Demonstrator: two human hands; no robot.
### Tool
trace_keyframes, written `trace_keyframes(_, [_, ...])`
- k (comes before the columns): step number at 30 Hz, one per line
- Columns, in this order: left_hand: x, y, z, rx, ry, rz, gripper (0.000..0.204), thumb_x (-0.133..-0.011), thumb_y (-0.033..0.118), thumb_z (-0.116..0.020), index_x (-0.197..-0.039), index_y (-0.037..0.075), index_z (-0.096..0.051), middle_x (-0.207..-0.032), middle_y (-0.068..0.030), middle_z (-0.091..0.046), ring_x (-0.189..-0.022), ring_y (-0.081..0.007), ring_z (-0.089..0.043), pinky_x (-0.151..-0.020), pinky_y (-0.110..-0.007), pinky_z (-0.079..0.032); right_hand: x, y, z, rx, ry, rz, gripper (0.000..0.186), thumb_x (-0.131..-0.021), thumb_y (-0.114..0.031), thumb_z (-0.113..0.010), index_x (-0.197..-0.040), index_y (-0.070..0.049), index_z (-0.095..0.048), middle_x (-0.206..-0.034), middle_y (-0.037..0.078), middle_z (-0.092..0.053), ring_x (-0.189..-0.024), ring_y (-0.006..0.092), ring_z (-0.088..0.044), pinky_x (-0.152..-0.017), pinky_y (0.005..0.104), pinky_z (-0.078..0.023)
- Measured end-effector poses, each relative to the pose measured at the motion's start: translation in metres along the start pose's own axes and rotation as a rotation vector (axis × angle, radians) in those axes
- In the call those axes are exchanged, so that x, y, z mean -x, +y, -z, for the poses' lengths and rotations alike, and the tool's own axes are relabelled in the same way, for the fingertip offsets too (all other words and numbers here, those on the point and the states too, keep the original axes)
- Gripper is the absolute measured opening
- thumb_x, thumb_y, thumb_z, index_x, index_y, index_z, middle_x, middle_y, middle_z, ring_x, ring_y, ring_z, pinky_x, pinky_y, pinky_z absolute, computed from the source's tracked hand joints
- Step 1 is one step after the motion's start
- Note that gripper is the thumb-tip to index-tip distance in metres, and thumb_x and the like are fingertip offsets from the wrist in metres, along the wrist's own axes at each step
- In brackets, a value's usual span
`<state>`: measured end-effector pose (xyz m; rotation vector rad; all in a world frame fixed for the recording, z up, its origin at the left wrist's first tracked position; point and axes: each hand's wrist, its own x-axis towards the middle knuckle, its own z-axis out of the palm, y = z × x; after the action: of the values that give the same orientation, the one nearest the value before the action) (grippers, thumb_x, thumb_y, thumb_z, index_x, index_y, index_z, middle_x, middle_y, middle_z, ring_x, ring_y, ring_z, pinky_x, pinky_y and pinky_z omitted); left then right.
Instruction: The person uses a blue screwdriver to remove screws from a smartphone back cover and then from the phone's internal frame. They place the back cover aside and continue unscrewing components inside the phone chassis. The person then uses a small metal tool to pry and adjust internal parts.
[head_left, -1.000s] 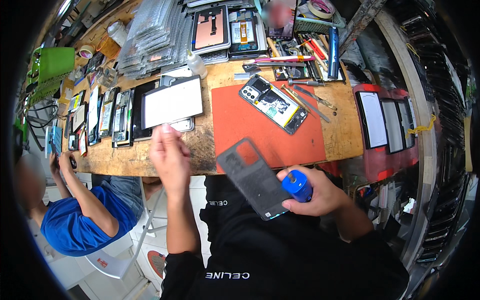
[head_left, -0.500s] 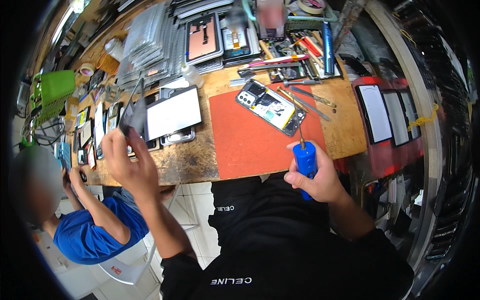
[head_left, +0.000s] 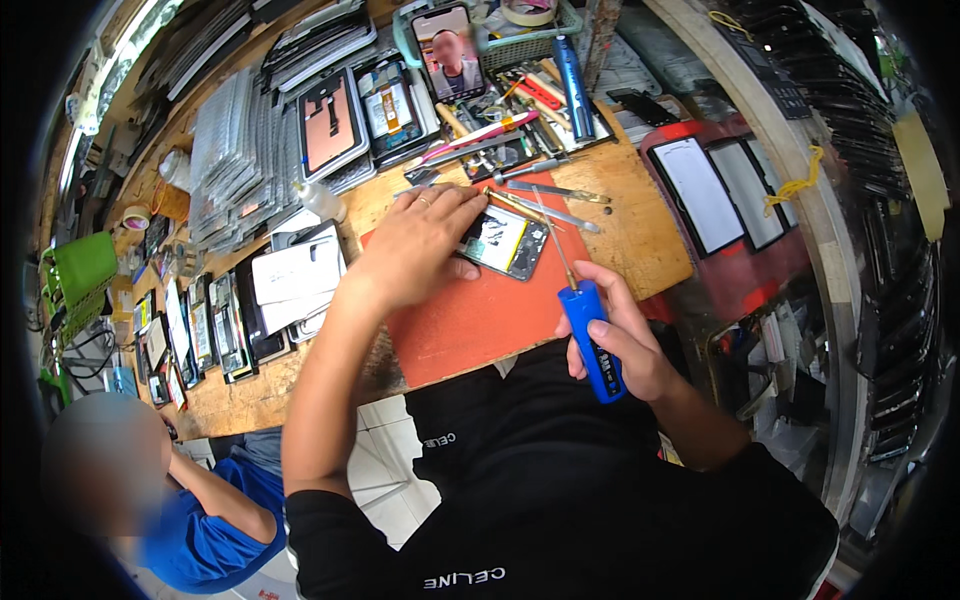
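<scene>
A: Which elements appear here, largest first?

B: A wooden workbench (head_left: 645, 230) extends beyond both hands. Upon it, a red-orange mat (head_left: 455, 335) passes beneath the left hand (head_left: 425, 235). An opened smartphone (head_left: 515, 250) lies on this mat, partly covered by the left hand, forward of the right hand (head_left: 620, 335). The left hand is spread with no grip apparent; its pressure cannot be told. The right hand is wrapped around a blue electric screwdriver (head_left: 600, 350), its slender bit (head_left: 556, 238) directed forward.

A: What could go wrong?

B: A slip of the bit could pierce the exposed battery (head_left: 497, 232); uneven pressure from the left hand could skew the smartphone.

A: And the counts?

B: One workbench, mat, smartphone, screwdriver, battery and bit; overlapping slim metal tools (head_left: 560, 214), beyond the right hand, defy certain counting.
</scene>
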<state>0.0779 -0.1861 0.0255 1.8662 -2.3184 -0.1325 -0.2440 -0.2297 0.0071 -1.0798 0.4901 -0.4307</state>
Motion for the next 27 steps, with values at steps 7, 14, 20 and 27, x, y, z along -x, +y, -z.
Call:
trace_keyframes(7, [-0.025, -0.022, 0.02, 0.001, -0.08, -0.186, 0.083, -0.065, 0.049, -0.096, -0.13, 0.005, -0.068, -0.119, -0.0123, -0.066, -0.121, -0.0335, -0.062, -0.108, -0.046, -0.044, 0.018, -0.007, 0.019, 0.052, -0.024, -0.065, 0.062, -0.113, -0.02, -0.052, -0.168, -0.004, -0.028, -0.118, 0.018, -0.061, -0.076, 0.0147, -0.068, -0.068, 0.0285, -0.058])
trace_keyframes(14, [0.04, 0.023, 0.046, 0.028, -0.326, -0.115, 0.087, -0.064, 0.049, -0.096, -0.133, 0.006, -0.066, -0.12, -0.0117, -0.064, -0.12, -0.0342, -0.06, -0.108, -0.047, -0.044, 0.027, -0.029, 0.029, 0.303, -0.189, -0.159, 0.06, -0.108, -0.017, -0.062, -0.162, -0.003, -0.04, -0.105, 0.012, -0.067, -0.077, 0.0131, -0.069, -0.07, 0.0299, -0.057])
trace_keyframes(20, [0.09, 0.075, 0.009, 0.651, 0.089, 0.152, 0.059, -0.08, 0.036, -0.095, -0.123, 0.003, -0.072, -0.117, -0.0124, -0.07, -0.109, -0.0316, -0.068, -0.094, -0.041, -0.052, 0.024, -0.036, 0.044, 0.435, -0.542, -0.32, 0.059, -0.107, -0.023, -0.067, -0.159, -0.005, -0.046, -0.086, 0.007, -0.07, -0.071, 0.0144, -0.072, -0.066, 0.0309, -0.056])
trace_keyframes(27, [0.121, 0.127, -0.036, 1.167, 0.634, 0.534, 0.026, -0.105, 0.021, -0.076, -0.096, 0.003, -0.06, -0.093, -0.0083, -0.063, -0.081, -0.0179, -0.06, -0.074, -0.029, -0.049, 0.016, -0.026, 0.016, 0.262, -0.665, -0.306, 0.063, -0.109, -0.023, -0.066, -0.162, 0.0, -0.041, -0.103, 0.012, -0.075, -0.075, 0.0157, -0.075, -0.069, 0.0309, -0.059])
